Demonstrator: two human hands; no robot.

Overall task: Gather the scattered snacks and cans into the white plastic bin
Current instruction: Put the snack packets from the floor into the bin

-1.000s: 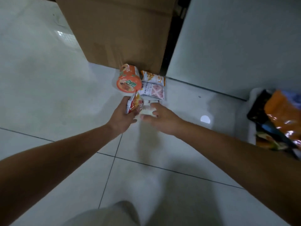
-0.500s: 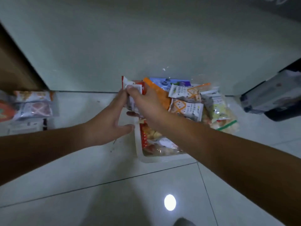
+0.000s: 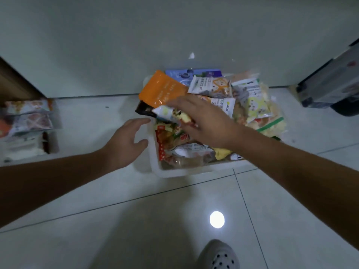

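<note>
In the centre of the frame, over the left half of the white plastic bin (image 3: 174, 172), the right hand (image 3: 204, 121) holds a small snack packet (image 3: 169, 114). Its fingers curve down over the wrapper and pinch it from above; how the thumb lies underneath is hidden. The bin sits on the tiled floor (image 3: 136, 220) close to the wall and is heaped above its rim, with an orange pouch (image 3: 162, 90) leaning out over its upper-left corner. The left hand (image 3: 126, 141) is empty, fingers spread and relaxed, just beside the bin's left wall; whether it touches the wall I cannot tell. The step in hand appears to be the drop. To do it well, the packet is best let go low and toward the middle of the heap, laid flat in a hollow rather than on the sloping orange pouch, from which a slick wrapper would likely slide to the floor. The left hand is well placed to steady the bin or catch a slip. More loose packets (image 3: 29, 121) lie at the left edge of the frame, well apart from the bin, so the gathering is not yet done.
</note>
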